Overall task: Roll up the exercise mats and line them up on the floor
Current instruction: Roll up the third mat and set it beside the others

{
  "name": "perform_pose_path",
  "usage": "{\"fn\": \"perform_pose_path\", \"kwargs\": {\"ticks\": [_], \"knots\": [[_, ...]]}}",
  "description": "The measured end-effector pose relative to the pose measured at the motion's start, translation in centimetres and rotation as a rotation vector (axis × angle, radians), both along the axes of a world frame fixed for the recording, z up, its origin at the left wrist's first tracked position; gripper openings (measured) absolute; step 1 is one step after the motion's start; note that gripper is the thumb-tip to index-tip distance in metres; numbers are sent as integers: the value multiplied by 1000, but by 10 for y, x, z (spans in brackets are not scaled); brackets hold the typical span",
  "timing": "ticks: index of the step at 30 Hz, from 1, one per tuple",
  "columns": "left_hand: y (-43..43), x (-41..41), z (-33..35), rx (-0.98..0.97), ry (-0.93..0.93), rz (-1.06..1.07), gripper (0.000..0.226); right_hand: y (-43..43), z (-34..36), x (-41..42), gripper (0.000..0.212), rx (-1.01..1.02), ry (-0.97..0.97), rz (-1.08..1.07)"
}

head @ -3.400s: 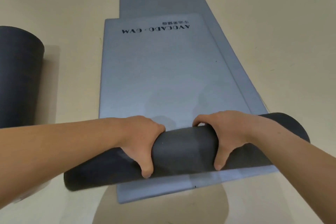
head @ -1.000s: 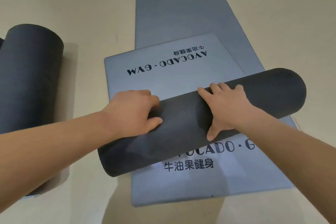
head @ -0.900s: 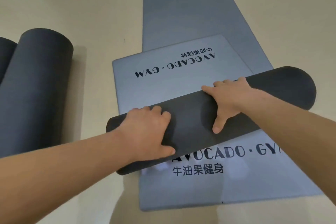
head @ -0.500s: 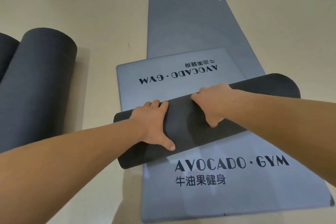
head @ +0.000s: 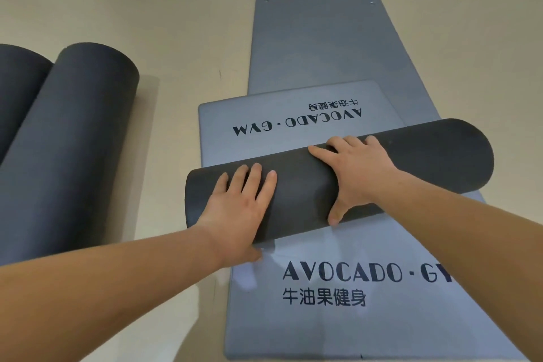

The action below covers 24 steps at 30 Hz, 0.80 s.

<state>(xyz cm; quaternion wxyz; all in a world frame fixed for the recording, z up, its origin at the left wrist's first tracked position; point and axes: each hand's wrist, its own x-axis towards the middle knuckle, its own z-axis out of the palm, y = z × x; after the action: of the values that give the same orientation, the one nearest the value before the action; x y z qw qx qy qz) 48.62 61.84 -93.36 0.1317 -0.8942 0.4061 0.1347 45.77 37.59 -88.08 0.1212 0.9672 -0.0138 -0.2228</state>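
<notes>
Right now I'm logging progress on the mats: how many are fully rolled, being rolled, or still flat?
Fully rolled mats: 2
Mat being rolled under both hands: 1
Flat mat underneath: 1
Total: 4

The person shows 2 bare forearms, uncovered right to the frame's edge, with no sleeve reaching into view. The left hand point(head: 241, 209) and the right hand point(head: 357, 175) wear nothing: bare wrists, bare fingers. The visible fingernails look short and plain.
</notes>
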Motion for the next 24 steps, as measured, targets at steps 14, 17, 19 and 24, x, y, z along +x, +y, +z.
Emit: {"fn": "perform_pose_path", "kwargs": {"ticks": [14,17,19,24], "knots": [[-41,33,54,-41,137,62,82,-26,-24,-70,110,80,-419,63],[-45,1,52,-109,380,157,73,-34,-11,-75,122,132,-332,75],[-38,-3,51,-181,608,287,72,-45,-2,-76,123,213,-314,81],[6,35,38,-360,1065,587,62,-36,-27,-84,85,318,-621,-100]]}}
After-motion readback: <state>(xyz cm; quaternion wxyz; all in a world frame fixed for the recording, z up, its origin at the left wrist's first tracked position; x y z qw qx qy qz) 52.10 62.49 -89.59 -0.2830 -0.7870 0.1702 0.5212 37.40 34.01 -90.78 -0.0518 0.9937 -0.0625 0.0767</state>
